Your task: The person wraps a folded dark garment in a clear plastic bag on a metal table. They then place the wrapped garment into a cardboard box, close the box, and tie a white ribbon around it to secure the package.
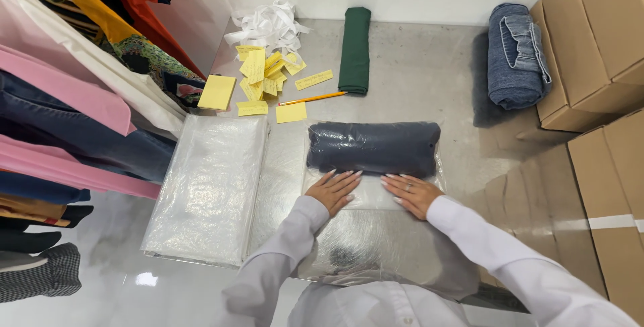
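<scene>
A rolled dark navy garment (373,147) lies inside a clear plastic bag (376,233) on the steel table (429,79). My left hand (333,191) and my right hand (410,193) rest flat on the bag just in front of the roll, fingers spread and pressing the plastic down. Neither hand holds anything. White sleeves cover both my arms.
A stack of clear plastic bags (208,189) lies to the left. Yellow notes (265,75), a yellow pad (217,92), a pencil (312,99), white strips (268,25), a rolled green cloth (355,48) and rolled denim (516,55) sit further back. Cardboard boxes (597,38) stand right; hanging clothes (67,99) left.
</scene>
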